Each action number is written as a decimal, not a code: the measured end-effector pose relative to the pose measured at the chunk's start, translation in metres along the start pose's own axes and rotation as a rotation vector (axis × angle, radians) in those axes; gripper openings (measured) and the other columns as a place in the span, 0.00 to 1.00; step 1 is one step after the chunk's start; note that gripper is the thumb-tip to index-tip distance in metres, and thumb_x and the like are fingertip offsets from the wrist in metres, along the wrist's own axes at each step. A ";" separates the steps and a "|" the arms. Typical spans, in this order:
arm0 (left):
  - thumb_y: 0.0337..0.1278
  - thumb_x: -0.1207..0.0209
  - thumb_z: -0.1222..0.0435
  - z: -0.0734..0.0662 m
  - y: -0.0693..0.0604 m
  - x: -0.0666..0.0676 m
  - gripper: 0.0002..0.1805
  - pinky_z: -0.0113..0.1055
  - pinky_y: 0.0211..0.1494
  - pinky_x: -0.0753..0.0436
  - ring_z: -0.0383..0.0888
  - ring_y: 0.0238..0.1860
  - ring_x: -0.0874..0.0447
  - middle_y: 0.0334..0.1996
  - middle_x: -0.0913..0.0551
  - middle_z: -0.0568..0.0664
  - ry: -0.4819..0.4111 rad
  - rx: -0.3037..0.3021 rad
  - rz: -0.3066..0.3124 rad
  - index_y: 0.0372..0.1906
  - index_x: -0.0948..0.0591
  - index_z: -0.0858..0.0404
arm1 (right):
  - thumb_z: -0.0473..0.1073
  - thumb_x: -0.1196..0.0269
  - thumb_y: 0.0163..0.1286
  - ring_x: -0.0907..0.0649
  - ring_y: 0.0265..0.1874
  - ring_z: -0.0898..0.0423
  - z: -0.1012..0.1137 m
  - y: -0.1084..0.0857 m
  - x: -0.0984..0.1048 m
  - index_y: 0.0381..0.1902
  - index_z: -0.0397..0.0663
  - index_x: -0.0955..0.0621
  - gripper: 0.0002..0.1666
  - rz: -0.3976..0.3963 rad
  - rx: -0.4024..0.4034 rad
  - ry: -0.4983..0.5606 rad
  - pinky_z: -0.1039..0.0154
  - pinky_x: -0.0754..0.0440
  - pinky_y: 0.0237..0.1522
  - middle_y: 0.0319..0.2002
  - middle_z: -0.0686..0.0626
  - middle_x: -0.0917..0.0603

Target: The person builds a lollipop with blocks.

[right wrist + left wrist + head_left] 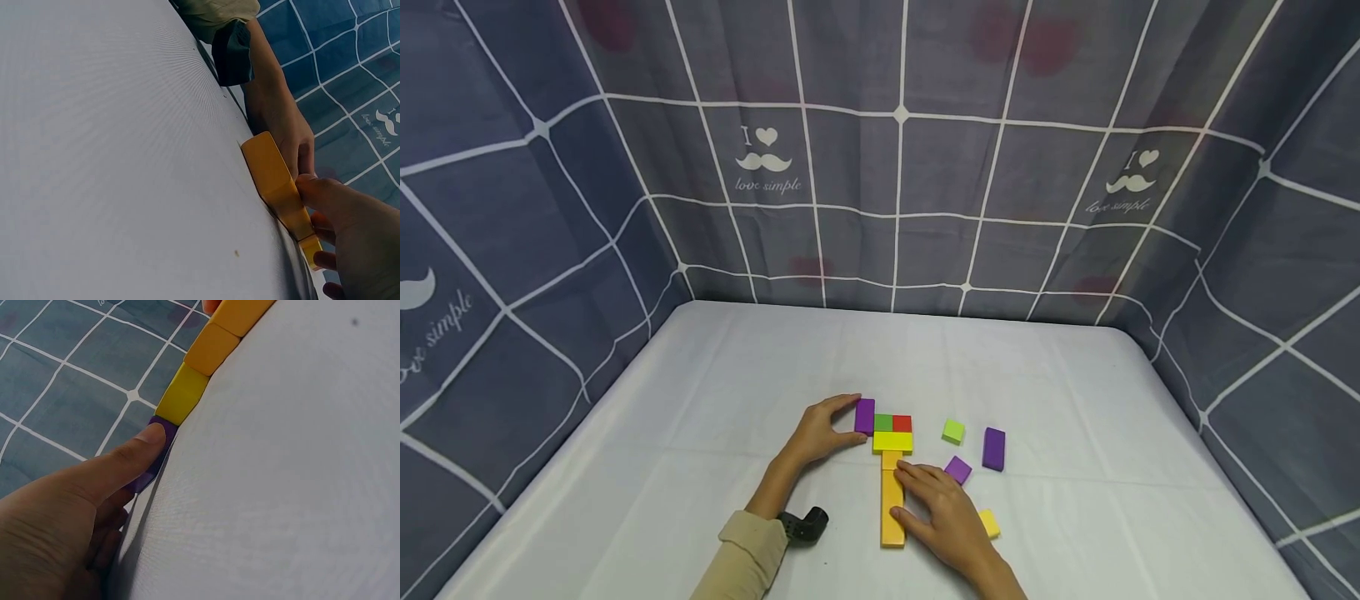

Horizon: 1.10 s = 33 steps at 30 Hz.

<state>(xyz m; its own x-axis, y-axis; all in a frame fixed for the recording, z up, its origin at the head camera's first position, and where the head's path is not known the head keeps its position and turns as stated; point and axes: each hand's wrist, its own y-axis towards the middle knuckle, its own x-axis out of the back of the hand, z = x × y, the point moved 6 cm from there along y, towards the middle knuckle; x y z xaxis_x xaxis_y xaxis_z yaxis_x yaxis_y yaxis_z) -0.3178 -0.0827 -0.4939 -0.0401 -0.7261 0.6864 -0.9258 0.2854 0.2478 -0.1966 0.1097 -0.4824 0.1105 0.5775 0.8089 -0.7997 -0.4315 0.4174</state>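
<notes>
In the head view, a purple block (864,417) lies at the left end of a row of blocks. My left hand (820,432) pinches it lengthwise, thumb at the near end and a fingertip at the far end. Beside it sit a green block (883,422) and a red block (902,423), with a yellow block (892,442) along their near side. Below that, a short orange block (891,460) and a long orange block (892,508) form a stem. My right hand (947,517) rests thumb and fingertips on the stem's right side, fingers fairly straight.
Right of the figure lie a light green block (953,432), a dark purple block (994,449), a smaller purple block (958,470) and a yellow block (989,523) partly behind my right hand. A white cloth (737,375) covers the table; grey checked curtains (850,167) surround it.
</notes>
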 end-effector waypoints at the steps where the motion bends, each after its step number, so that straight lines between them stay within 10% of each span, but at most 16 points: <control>1: 0.36 0.28 0.55 0.000 0.000 0.000 0.38 0.45 0.64 0.34 0.50 0.60 0.31 0.57 0.24 0.52 -0.005 -0.002 0.002 0.59 0.25 0.61 | 0.59 0.39 0.61 0.28 0.57 0.60 0.000 0.000 0.000 0.57 0.50 0.22 0.30 -0.002 0.002 0.000 0.54 0.28 0.56 0.59 0.58 0.26; 33: 0.37 0.28 0.55 0.001 -0.002 0.000 0.37 0.45 0.64 0.34 0.50 0.61 0.31 0.57 0.25 0.52 -0.030 0.001 0.009 0.59 0.25 0.60 | 0.46 0.35 0.60 0.27 0.56 0.59 0.001 -0.001 0.016 0.55 0.49 0.22 0.24 -0.137 0.024 0.091 0.56 0.31 0.58 0.56 0.55 0.23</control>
<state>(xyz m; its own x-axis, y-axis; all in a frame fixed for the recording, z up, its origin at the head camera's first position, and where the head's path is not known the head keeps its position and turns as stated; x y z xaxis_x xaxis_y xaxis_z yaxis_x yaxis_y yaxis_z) -0.3165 -0.0841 -0.4949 -0.0599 -0.7419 0.6679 -0.9259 0.2912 0.2405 -0.1937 0.1184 -0.4695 0.1628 0.6920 0.7033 -0.7661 -0.3605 0.5321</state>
